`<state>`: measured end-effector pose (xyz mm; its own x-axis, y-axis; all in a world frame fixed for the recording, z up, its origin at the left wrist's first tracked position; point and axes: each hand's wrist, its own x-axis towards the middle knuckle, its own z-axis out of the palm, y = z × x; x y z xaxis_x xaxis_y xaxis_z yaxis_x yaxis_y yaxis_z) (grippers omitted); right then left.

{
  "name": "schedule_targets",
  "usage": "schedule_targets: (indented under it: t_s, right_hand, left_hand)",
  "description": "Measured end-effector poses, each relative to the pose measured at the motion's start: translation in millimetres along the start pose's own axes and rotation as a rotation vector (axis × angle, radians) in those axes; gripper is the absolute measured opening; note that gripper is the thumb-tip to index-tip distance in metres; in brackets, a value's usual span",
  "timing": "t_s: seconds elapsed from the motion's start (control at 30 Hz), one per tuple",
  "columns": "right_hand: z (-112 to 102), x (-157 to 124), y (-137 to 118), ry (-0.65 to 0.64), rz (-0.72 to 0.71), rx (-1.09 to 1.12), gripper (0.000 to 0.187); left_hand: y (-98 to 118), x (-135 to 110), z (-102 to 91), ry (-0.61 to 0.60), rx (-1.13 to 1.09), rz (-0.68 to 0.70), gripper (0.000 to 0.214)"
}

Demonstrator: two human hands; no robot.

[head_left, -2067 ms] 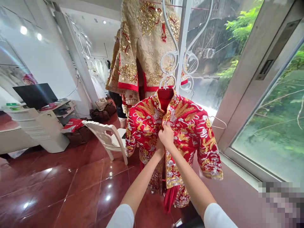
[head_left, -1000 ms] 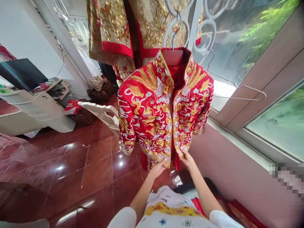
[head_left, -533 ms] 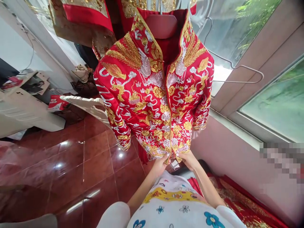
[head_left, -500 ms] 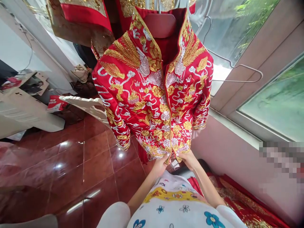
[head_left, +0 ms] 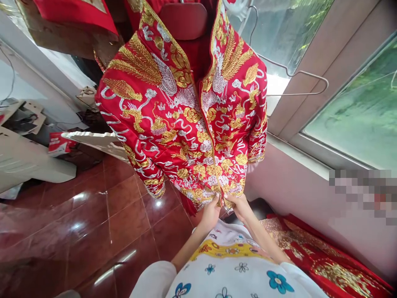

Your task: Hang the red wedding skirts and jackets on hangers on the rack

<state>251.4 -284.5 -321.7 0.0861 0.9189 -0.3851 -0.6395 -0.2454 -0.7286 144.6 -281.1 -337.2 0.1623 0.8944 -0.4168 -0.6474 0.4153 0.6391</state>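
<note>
A red jacket [head_left: 186, 124] with gold and silver embroidery hangs in front of me on a dark red hanger [head_left: 182, 21]. Its high collar stands open, while the front edges run close together down to the hem. My left hand [head_left: 212, 212] pinches the bottom corner of the left front edge. Beside it, my right hand [head_left: 241, 207] grips the bottom corner of the other edge, thumb on top. The two hands are nearly touching at the hem. A small metal piece, perhaps a zipper end, shows between them; its details are too small to make out.
An empty wire hanger [head_left: 297, 85] hangs by the window [head_left: 350, 111] at right. Red and gold garments [head_left: 335, 265] lie along the wall below. Another garment [head_left: 77, 20] hangs upper left. A pale carved panel [head_left: 96, 140] juts out behind the jacket, above the tiled floor [head_left: 124, 207].
The view has tilted and come closer, so the jacket looks larger and sits further left. My hands have drawn nearer each other at the hem, bringing the two front corners together.
</note>
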Motion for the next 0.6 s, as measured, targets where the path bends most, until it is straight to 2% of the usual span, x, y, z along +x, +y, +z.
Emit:
schedule_targets:
  t_s: [0.2, 0.4, 0.5, 0.6]
  right_hand:
    - [3, -2, -1, 0.042, -0.014, 0.018, 0.044]
    - [15, -3, 2, 0.168, -0.029, 0.036, 0.045]
    - [20, -1, 6, 0.184, -0.045, 0.055, 0.044]
    - [20, 4, 9, 0.170, -0.041, 0.054, 0.044]
  left_hand:
    - [-1, 1, 0.1, 0.047, 0.073, 0.017, 0.024]
    - [-5, 3, -7.8, 0.163, 0.201, 0.183, 0.040]
    - [-7, 4, -13.8, 0.198, 0.311, 0.289, 0.045]
    - [-7, 5, -18.3, 0.213, 0.331, 0.278, 0.047]
